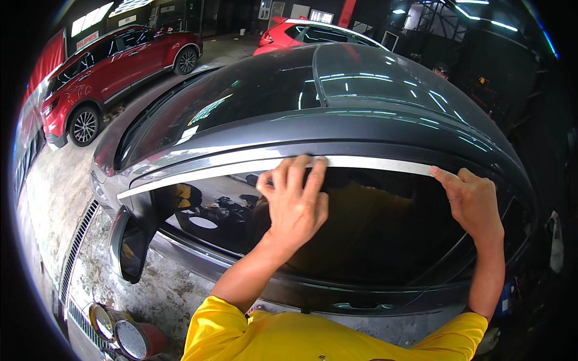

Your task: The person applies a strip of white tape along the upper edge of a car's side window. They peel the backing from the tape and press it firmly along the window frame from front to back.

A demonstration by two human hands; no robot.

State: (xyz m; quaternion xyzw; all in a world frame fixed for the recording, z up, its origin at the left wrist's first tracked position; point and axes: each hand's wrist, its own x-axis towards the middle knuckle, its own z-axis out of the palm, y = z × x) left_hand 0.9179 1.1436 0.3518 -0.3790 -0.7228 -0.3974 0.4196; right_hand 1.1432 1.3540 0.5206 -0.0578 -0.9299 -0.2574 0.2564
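A person in yellow sleeves leans over the side of a dark grey car (337, 129) in a garage, both bare hands raised to a long pale silver strip (241, 165) that runs along the top edge of the dark tinted side window (373, 228). The left hand (295, 201) lies flat against the glass with its fingers (314, 174) spread a little and stretched upward, the tips pressing on the strip near the middle of its length; it grips nothing. The right hand (475, 201) sits further along toward the rear of the car, fingers held close together and pointing back toward the left hand, the fingertips touching the strip's end. The strip curves with the roofline, from just above the black side mirror (129, 246) to the right hand. Beyond the car stands a red car (114, 72) on the wet concrete floor (54, 180), with a second red car (313, 33) behind the roof.
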